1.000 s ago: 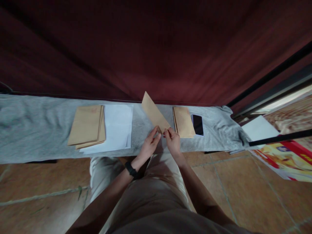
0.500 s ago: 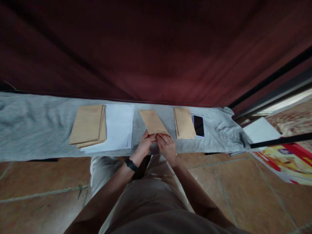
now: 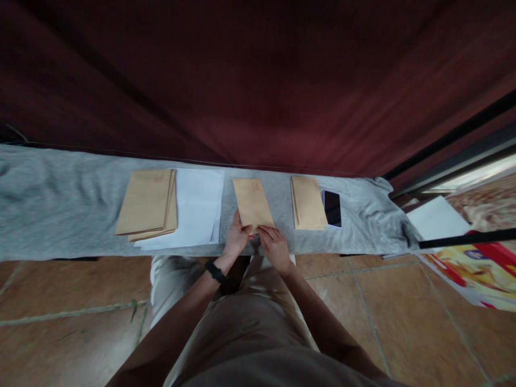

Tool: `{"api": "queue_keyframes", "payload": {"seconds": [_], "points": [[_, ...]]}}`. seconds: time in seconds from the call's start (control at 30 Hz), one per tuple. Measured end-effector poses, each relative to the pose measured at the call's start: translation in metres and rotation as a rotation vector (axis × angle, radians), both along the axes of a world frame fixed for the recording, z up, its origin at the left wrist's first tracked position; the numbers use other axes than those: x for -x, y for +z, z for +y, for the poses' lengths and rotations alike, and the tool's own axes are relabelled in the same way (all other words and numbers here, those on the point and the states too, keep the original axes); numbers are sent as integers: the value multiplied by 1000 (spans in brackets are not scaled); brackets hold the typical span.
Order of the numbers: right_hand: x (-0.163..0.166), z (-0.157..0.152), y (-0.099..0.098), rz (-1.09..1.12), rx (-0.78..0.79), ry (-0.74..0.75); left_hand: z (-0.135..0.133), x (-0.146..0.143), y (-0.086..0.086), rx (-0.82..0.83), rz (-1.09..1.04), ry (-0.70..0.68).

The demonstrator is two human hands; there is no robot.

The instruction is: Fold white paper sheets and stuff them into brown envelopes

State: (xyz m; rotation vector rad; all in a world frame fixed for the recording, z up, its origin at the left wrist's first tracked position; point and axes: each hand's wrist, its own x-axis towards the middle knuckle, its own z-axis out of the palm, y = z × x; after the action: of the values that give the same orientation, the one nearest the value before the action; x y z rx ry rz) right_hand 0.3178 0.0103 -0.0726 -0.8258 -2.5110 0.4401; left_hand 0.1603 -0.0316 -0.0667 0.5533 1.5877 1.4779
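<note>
Both hands grip the near end of a brown paper envelope [image 3: 253,201], which lies over the grey cloth with its long side pointing away from me. My left hand [image 3: 237,236] pinches its near left corner, thumb on top. At the near right corner, my right hand [image 3: 274,244] has its fingers closed on the edge. Left of them, a stack of brown envelopes [image 3: 145,199] partly covers white paper sheets [image 3: 199,207]. To the right sits a smaller pile of envelopes [image 3: 308,203], with a dark-screened phone [image 3: 332,208] beside it.
The grey cloth [image 3: 80,204] covers a narrow bench in front of a dark red curtain [image 3: 258,107]. At the right stand a black metal bar [image 3: 467,239], a white sheet [image 3: 438,219] and a red and yellow printed box [image 3: 479,269]. Tiled floor [image 3: 363,317] lies below.
The held envelope has turned to lie straighter, and its near end now shows more between my hands. My left thumb has shifted on its edge. The view has moved slightly.
</note>
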Motion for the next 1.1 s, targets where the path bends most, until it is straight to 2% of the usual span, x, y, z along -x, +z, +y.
{"api": "queue_keyframes", "payload": {"seconds": [0.1,0.3,0.37,0.43,0.53,0.7,0.8,0.93,1.1], "points": [[-2,2,-3,25,28,34,-3,5,-2,44,211,-36],[-8,3,-10,86,75,74,-19,9,10,247,924,-63],[-9,2,-12,86,85,73,-18,11,15,216,1091,-80],[-8,2,-14,82,88,66,-10,15,19,97,1198,-128],[-7,2,-16,89,86,59,15,25,17,-13,1281,-207],[-7,1,-16,88,83,42,68,51,6,18,1299,-347],[-8,1,-15,101,71,71,89,64,1,41,1292,-470],[-8,1,-12,101,84,75,93,67,-4,26,1309,-606],[-7,0,-11,81,88,78,71,57,-4,-54,1300,-736]]}}
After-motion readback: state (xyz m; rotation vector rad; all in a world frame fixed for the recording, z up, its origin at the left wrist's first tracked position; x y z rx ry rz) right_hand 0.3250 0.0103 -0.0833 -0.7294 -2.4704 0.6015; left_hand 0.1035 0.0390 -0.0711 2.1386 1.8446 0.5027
